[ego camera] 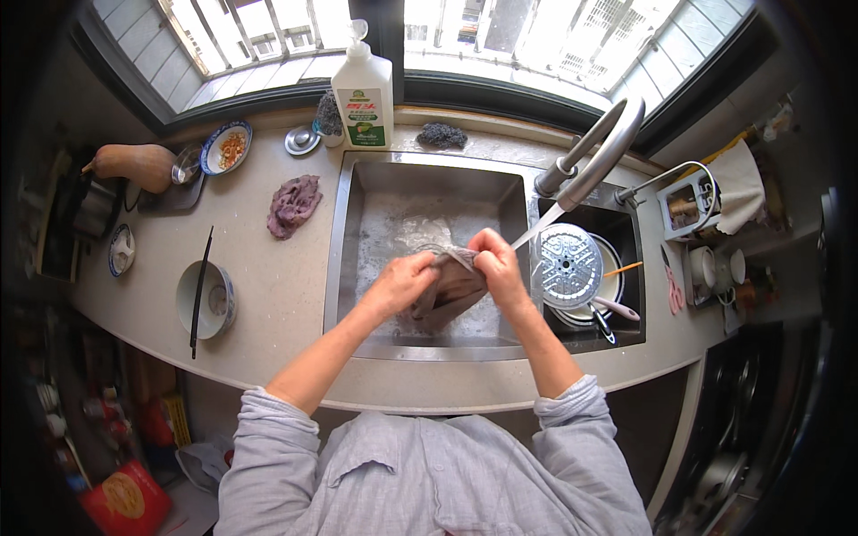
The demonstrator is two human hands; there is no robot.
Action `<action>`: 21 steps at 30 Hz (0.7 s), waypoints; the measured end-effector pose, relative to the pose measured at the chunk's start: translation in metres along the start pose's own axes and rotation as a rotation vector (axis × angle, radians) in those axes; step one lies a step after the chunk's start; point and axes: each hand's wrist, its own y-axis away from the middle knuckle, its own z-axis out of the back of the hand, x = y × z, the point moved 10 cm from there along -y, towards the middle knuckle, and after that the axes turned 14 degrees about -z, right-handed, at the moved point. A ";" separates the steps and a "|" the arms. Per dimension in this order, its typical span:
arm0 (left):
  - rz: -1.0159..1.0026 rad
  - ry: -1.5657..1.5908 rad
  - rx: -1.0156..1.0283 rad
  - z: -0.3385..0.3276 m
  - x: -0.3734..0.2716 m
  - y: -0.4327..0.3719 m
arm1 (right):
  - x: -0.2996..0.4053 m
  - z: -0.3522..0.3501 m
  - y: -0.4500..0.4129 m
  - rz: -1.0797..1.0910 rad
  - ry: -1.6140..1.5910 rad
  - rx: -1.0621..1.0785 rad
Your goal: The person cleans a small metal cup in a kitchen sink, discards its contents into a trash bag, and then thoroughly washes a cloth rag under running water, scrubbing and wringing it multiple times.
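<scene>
A wet greyish-brown cloth (450,291) hangs between my hands over the large basin of a stainless steel sink (343,268). Its upper edge is pinched on one side by my left hand (404,278) and on the other by my right hand (497,262). The lower part of the cloth drapes into the basin, where suds and shallow water (379,231) cover the bottom. From the tilted faucet (603,151), a stream of water (536,228) runs down leftward toward my right hand. The fingertips are partly hidden by the fabric.
Left of the sink lie a crumpled purple cloth (293,206) and a bowl (224,295) with black chopsticks (201,295) across it. A pump bottle (363,94) and a steel wool scrubber (442,136) stand behind. The small right basin holds a perforated metal disc (570,281) and utensils.
</scene>
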 end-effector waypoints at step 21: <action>0.017 -0.505 -0.130 0.013 0.109 -0.001 | -0.157 0.040 -0.042 -0.409 0.873 -0.185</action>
